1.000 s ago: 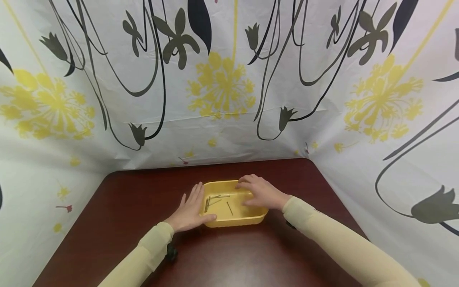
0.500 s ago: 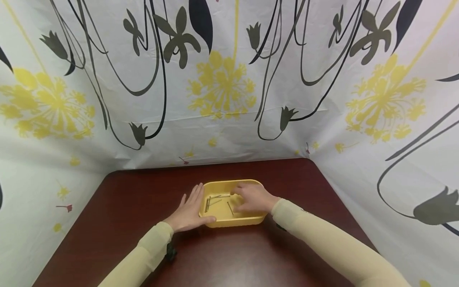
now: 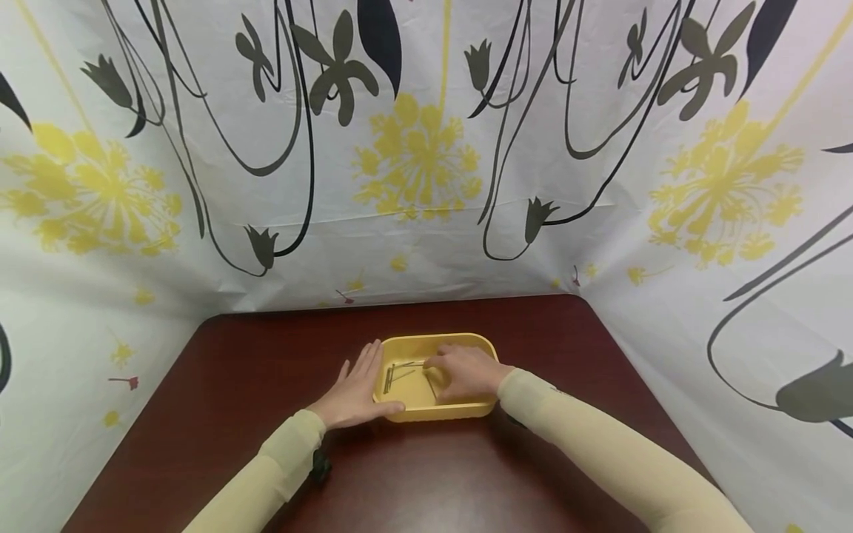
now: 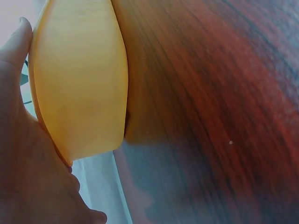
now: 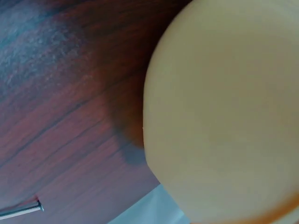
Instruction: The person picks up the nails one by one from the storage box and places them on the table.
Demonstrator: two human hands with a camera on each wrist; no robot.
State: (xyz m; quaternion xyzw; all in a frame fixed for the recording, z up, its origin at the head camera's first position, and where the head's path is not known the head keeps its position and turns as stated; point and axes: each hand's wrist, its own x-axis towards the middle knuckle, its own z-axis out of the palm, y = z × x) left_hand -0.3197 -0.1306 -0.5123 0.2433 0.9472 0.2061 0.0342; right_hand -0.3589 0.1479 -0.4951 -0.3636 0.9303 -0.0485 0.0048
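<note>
A shallow yellow plastic tray [image 3: 436,413] stands on the table, with several thin metal nails [image 3: 389,380] lying on its floor, mostly toward the left. My left hand [image 3: 353,392] rests against the tray's left end, fingers straight along the rim and thumb over the near left corner. In the left wrist view, that hand lies along the tray's outer wall [image 4: 81,79]. My right hand [image 3: 463,371] reaches down inside the tray, its fingers and thumb apart around a single slanted nail [image 3: 432,385]. Its fingertips are partly hidden; the right wrist view shows only the tray's outer wall [image 5: 219,112].
The dark red-brown table [image 3: 266,370] surrounds the tray. In the right wrist view, a metal rod [image 5: 21,211], seen only at one end, lies on the table. White cloth with printed flowers [image 3: 426,259] hangs behind and on both sides.
My right hand has moved left and down into the tray, toward the slanted nail. My left hand has stayed at the tray's left end, and the view has shifted slightly.
</note>
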